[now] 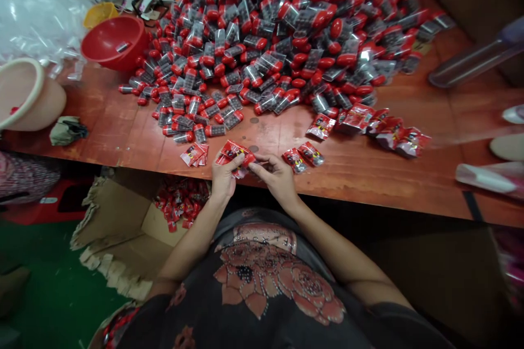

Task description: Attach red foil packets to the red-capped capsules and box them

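My left hand (224, 175) is closed round a few red printed cards (234, 150) at the table's front edge, thumb on top. The thumb and fingers of my right hand (279, 175) are pinched at the right edge of these cards. Just left of my hands lies a small stack of red cards (194, 155). Two red packets with a clear end (311, 154) lie to the right of my right hand. Behind them stand more red card stacks (355, 118) in a row. A large heap of clear tubes with red caps (262, 60) rises beyond my hands.
A red bowl (110, 38), a cream basin (49, 101) and a crumpled cloth (69, 131) stand on the left of the wooden table (123, 144). Below the edge, an open cardboard box (118, 212) holds red packets (180, 202). A long clear tube (462, 68) lies at right.
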A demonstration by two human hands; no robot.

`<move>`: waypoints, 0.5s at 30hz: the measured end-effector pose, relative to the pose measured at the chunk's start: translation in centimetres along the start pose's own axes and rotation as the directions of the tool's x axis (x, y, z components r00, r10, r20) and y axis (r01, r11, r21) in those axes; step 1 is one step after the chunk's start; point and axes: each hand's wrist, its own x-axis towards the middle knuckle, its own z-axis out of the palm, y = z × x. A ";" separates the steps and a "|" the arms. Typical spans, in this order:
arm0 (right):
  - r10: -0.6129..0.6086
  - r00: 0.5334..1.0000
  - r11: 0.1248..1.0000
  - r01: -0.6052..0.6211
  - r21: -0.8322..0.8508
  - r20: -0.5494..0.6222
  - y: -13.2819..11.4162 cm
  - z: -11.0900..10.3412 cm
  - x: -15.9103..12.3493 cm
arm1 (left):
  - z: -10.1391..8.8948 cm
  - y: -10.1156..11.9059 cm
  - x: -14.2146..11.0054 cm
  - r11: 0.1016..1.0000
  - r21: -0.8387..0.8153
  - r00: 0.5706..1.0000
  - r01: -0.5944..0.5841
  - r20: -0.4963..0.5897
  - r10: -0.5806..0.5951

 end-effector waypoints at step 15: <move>-0.318 0.947 0.905 0.314 -0.288 0.035 -0.5 -0.7 -0.5 | 0.6 0.5 -0.6 0.998 0.012 0.997 0.053 0.054 -0.054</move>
